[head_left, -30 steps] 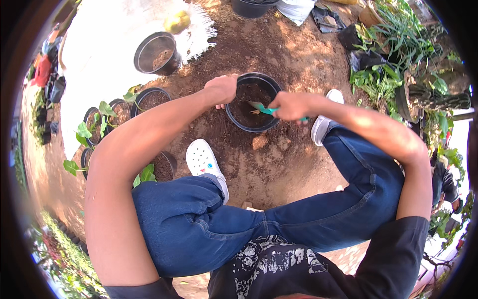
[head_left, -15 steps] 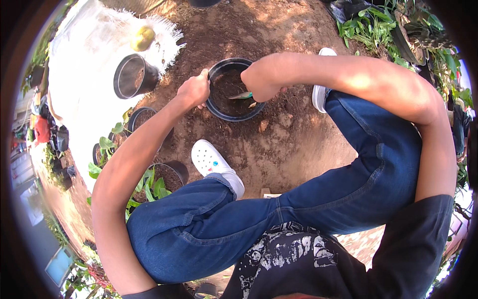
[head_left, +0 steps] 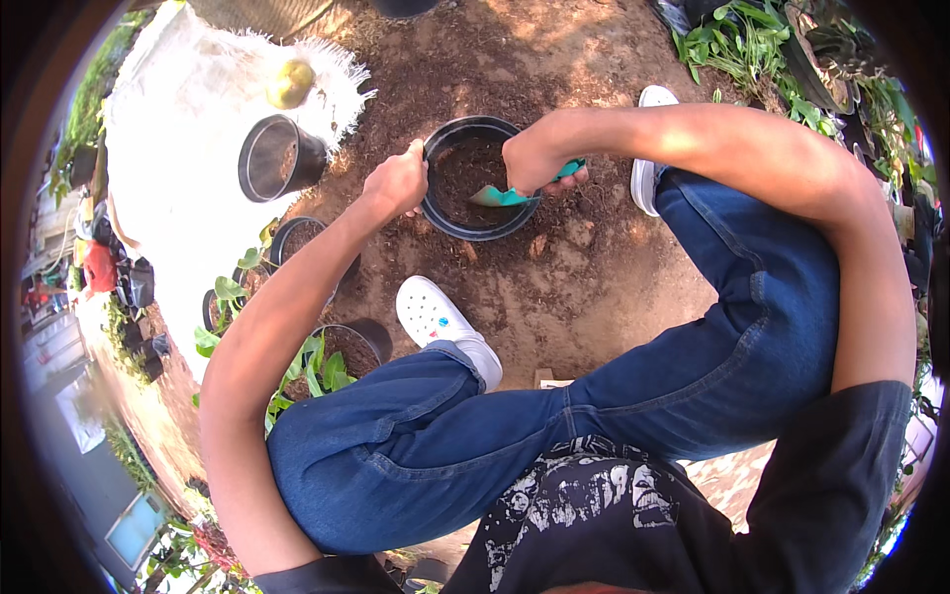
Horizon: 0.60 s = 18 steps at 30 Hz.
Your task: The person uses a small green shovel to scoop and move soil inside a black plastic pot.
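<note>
A round black plant pot (head_left: 476, 235) with dark soil (head_left: 463, 168) inside stands on the ground before me. My left hand (head_left: 400, 180) grips its left rim, thumb at the top edge. Over the pot's right side, my right hand (head_left: 537, 161) is closed round the handle of a green hand trowel (head_left: 503, 197). The trowel's blade points left, low over the soil inside the pot; whether it touches the soil I cannot tell.
An empty-looking black pot (head_left: 281, 158) and a yellowish round fruit (head_left: 290, 84) rest on a white woven sheet (head_left: 168, 129) at the left. Potted leafy plants (head_left: 315, 368) stand beside my left leg. Greenery (head_left: 737, 49) grows at the far right. My white clogs (head_left: 435, 315) flank the pot.
The trowel has turned in my right hand, so more of its green handle and blade shows. My left hand keeps its hold on the pot's rim. The whole view has shifted slightly.
</note>
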Motion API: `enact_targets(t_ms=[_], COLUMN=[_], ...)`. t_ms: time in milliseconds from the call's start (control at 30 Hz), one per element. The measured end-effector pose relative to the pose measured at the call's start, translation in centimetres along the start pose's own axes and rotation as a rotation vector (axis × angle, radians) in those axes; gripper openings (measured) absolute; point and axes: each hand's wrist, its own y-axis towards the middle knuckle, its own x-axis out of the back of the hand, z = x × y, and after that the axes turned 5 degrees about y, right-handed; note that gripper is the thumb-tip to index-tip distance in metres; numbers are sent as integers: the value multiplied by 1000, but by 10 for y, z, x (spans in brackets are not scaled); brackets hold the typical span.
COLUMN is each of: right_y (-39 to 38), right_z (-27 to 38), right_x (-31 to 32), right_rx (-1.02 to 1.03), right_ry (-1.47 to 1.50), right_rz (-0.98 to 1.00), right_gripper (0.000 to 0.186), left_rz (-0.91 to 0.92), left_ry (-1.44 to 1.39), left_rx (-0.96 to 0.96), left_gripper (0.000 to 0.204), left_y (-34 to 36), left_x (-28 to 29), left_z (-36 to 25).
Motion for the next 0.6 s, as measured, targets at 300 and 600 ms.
enact_targets(t_ms=[300, 600], right_y=[-5, -26], right_z=[13, 24], right_x=[-6, 3], right_rx=[69, 163], right_ry=[165, -218], right_rz=[-17, -255], right_gripper=[23, 22], left_rz=[29, 45], left_ry=[18, 22], left_rx=[51, 70], left_gripper=[24, 23], left_y=[-4, -6], left_x=[5, 5], left_z=[1, 6])
